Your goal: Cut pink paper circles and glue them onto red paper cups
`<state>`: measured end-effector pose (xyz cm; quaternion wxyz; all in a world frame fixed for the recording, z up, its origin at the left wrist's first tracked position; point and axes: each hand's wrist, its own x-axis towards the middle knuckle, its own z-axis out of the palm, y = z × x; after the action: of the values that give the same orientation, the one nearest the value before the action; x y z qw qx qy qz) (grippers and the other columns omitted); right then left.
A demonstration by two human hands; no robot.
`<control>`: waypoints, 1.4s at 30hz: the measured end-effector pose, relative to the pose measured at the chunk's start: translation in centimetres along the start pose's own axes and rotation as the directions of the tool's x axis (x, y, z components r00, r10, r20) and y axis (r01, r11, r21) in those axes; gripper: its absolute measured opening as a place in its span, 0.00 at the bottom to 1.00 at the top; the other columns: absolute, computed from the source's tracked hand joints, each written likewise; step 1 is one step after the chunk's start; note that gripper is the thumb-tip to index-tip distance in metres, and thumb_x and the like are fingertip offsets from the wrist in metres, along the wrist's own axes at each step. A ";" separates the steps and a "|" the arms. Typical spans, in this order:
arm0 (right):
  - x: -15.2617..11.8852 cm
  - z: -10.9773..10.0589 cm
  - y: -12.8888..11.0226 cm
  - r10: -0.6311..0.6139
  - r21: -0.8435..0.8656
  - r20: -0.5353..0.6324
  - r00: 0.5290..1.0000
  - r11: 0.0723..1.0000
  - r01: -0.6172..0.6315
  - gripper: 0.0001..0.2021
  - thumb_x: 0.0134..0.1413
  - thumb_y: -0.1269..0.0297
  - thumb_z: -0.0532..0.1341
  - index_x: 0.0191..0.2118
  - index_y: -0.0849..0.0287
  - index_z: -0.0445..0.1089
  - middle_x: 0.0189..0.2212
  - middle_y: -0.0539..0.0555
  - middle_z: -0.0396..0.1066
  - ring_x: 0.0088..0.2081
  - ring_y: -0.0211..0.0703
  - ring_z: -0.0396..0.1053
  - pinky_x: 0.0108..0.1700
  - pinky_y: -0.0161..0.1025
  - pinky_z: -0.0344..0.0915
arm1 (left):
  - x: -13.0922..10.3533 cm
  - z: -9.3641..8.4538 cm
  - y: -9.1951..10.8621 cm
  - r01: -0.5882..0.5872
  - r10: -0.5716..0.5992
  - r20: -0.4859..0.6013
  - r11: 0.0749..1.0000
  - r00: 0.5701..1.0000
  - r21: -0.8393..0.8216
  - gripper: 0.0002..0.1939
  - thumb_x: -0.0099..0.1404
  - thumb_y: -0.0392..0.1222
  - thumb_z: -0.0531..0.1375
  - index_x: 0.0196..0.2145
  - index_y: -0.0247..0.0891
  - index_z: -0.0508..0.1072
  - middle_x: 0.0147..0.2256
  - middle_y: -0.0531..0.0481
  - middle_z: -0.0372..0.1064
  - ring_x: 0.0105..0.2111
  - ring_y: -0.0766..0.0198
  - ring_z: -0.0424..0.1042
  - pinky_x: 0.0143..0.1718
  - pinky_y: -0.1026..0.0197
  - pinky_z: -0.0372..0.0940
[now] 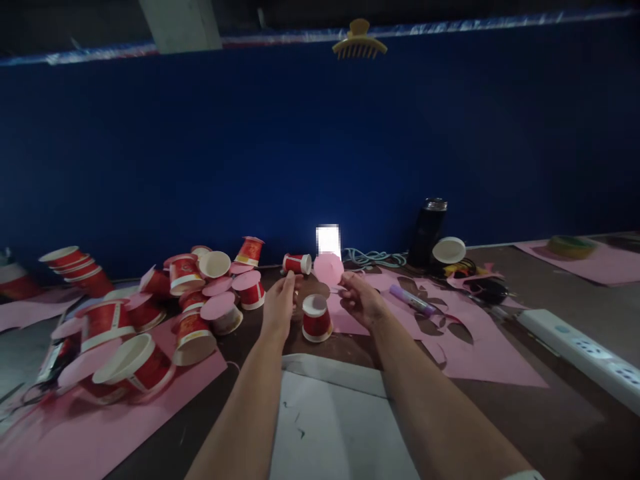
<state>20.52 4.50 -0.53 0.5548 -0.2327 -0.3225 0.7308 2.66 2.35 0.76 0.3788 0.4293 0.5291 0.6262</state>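
Observation:
A round pink paper disc is pinched at its lower right edge by my right hand. My left hand is held thumb side up, its fingers loosely bent and partly hidden, with nothing visible in it. Just beyond its fingertips a red paper cup lies on its side. Between my hands, a red and white paper cup stands upside down on the brown table, its pale base facing up. Close to my right hand, a pink paper sheet lies flat.
Several red cups, some with pink discs, crowd the left around a cup. Stacked cups lean farther left. On the right are a purple glue tube, cut pink paper, a black flask and a white power strip.

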 end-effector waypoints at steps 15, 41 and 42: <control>-0.9 1.5 -0.5 0.079 -0.470 0.031 0.996 0.881 -0.055 0.13 0.41 0.58 0.66 0.24 0.62 0.66 0.19 0.47 0.62 0.19 0.28 0.52 0.18 0.28 0.42 | -1.3 -1.6 0.7 0.176 -0.124 0.292 0.972 0.948 -0.158 0.20 0.50 0.51 0.66 0.23 0.35 0.61 0.18 0.60 0.50 0.15 0.79 0.45 0.14 0.72 0.36; -1.1 1.2 -0.6 0.189 -0.605 -0.104 0.976 0.767 -0.213 0.10 0.44 0.62 0.64 0.24 0.61 0.63 0.20 0.47 0.59 0.19 0.28 0.51 0.17 0.28 0.40 | -0.6 -3.5 0.9 0.529 -0.486 0.447 0.848 0.751 0.034 0.12 0.53 0.41 0.65 0.27 0.34 0.66 0.22 0.54 0.61 0.15 0.80 0.53 0.12 0.78 0.41; -1.1 1.2 -0.6 0.192 -0.609 -0.105 0.976 0.763 -0.216 0.10 0.44 0.62 0.64 0.24 0.61 0.63 0.19 0.47 0.59 0.19 0.28 0.50 0.17 0.29 0.40 | -0.6 -3.5 0.9 0.524 -0.484 0.441 0.851 0.756 0.035 0.12 0.52 0.41 0.66 0.27 0.34 0.65 0.22 0.54 0.60 0.15 0.80 0.53 0.12 0.78 0.41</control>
<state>20.40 3.26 0.74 0.3712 -0.4482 -0.5061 0.6366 -0.46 0.43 1.26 0.6605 0.3817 0.4980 0.4124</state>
